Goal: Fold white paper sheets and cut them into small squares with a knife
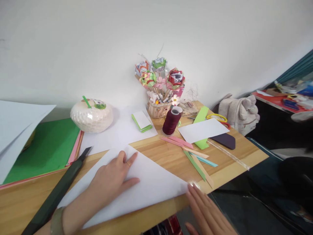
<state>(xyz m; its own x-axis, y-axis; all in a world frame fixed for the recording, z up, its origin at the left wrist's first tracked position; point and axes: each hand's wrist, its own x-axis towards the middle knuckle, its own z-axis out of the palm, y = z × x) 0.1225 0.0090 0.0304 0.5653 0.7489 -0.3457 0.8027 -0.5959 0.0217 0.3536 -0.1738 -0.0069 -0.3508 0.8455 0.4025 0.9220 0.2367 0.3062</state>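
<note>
Paper [154, 184] lies lengthwise left to right, its sharp corner pointing right.

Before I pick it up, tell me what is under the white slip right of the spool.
Green paper sticks out past the far and near edges of the slip; a dark object shows along its near side. Whatever lies beneath its middle is covered.

Matt, smooth paper sheet [154, 182] on wood-grained tabletop [168, 158]
Wrapped white fruit [91, 118], far left: glossy clear plastic film. Bag [237, 112], far right: matt, fuzzy-looking cloth.
</note>
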